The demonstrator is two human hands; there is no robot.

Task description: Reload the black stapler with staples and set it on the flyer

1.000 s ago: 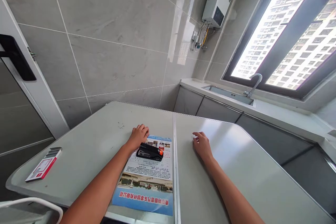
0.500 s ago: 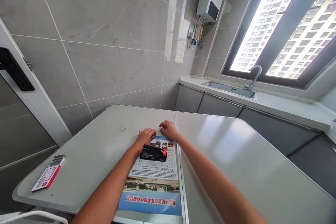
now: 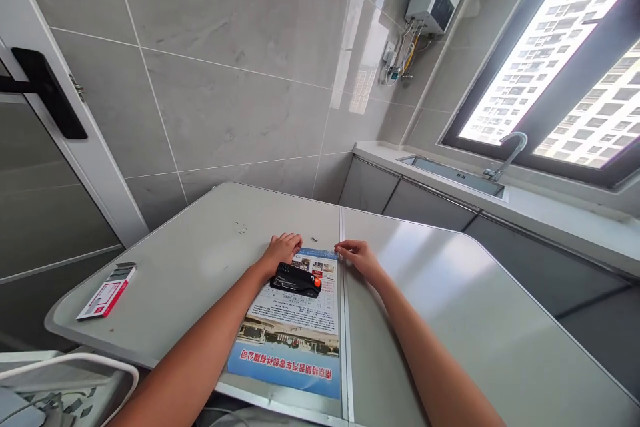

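A printed sheet (image 3: 290, 365) with a blue band and a building photo lies on the table, its print upside down to me. Across it rests a black stapler (image 3: 296, 280) with an orange button. My left hand (image 3: 281, 251) lies palm down at the sheet's far left corner, fingers stretched out over the edge. At the far right corner, the fingertips of my right hand (image 3: 361, 257) are pinched together on the paper. A small staple strip (image 3: 315, 238) sits on the table just beyond the sheet, between both hands.
Loose staples (image 3: 241, 228) are scattered on the table (image 3: 410, 307) to the left. Near its left edge lies a red-and-white box (image 3: 107, 292). A metal seam (image 3: 347, 333) runs beside the sheet. A white bin-like container (image 3: 65, 387) stands below at lower left.
My right hand has moved right, from the middle of the sheet's far edge to its far right corner, uncovering the staple strip. My left hand stays nearly in place. The camera view has shifted.
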